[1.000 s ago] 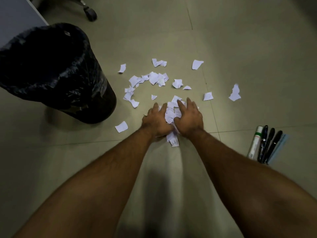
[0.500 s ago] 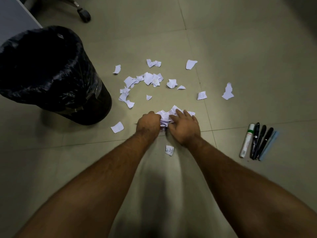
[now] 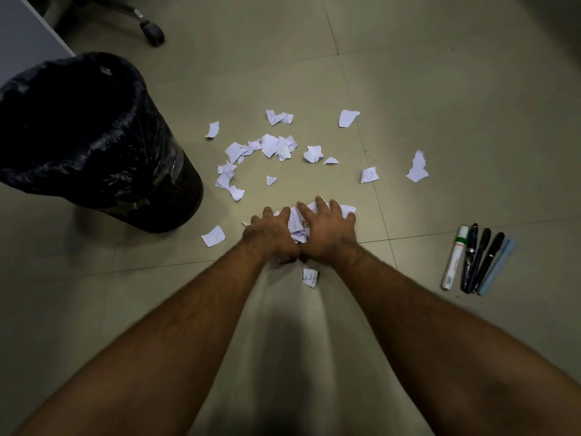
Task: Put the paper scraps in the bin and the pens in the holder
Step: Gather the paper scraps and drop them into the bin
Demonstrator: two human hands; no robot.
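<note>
Gathering a heap of paper scraps [image 3: 297, 223] on the floor [image 3: 408, 73], the left hand [image 3: 270, 236] and right hand [image 3: 328, 232] press down, fingers spread. Scraps are light and limp; cup them from both sides. Bin [image 3: 176, 171] stands near, left.

Torn scraps [image 3: 273, 146] floor-strewn; pens [image 3: 478, 259] side-by-side.

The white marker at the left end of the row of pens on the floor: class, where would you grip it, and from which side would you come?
Grip the white marker across its bare barrel at mid-length, coming from above and from its left. It lies flat on the floor, its right side lies close against the black pens, and only its left side is free.
</note>
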